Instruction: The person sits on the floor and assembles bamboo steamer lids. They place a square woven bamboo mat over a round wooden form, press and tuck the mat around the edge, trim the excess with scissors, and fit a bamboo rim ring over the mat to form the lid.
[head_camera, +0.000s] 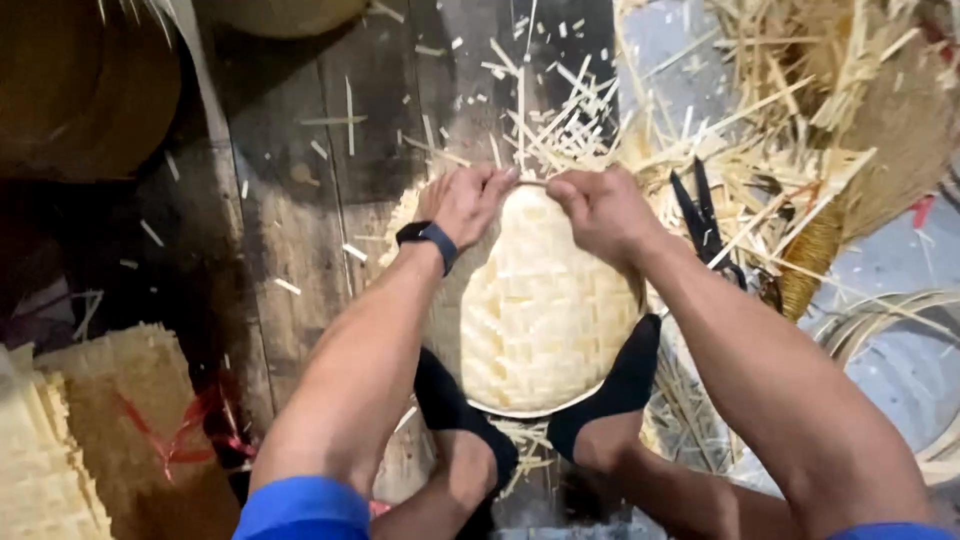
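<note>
At the far rim of the woven bamboo basket (535, 320), 12 o'clock on its round face, both hands meet. Left hand (462, 203): fingers pressed flat and curled over the rim edge, fingertips pointing toward 3 o'clock, gripping the rim. Right hand (598, 208): fingers pinched tight on a thin bamboo strip (533, 182) that runs along the rim between the two hands. Fingertips of both hands nearly touching.

Black wristband (428, 238) on the left wrist. Both forearms run in from 6 o'clock, blue sleeves at the bottom edge.

Basket is pale, checker weave, tilted up toward the camera, held between two feet in black socks: left foot (455, 415) at 7 o'clock of the basket, right foot (610, 390) at 5 o'clock, both touching its lower rim.

Around it:
- Dark plank floor (290, 200) at 9–11 o'clock, scattered with short strip offcuts.
- Heap of loose bamboo strips (700, 150) from 12 to 3 o'clock, just behind the hands.
- Black shears (705, 220) at 2 o'clock, lying on the heap just beside the right wrist.
- Coiled bamboo hoops (900, 340) at 4 o'clock, well apart.
- Stack of flat woven mats (60, 440) at 8 o'clock, tied with red cord (180, 430).
- Brown rounded baskets (80, 90) at 10 o'clock, in shadow.
</note>
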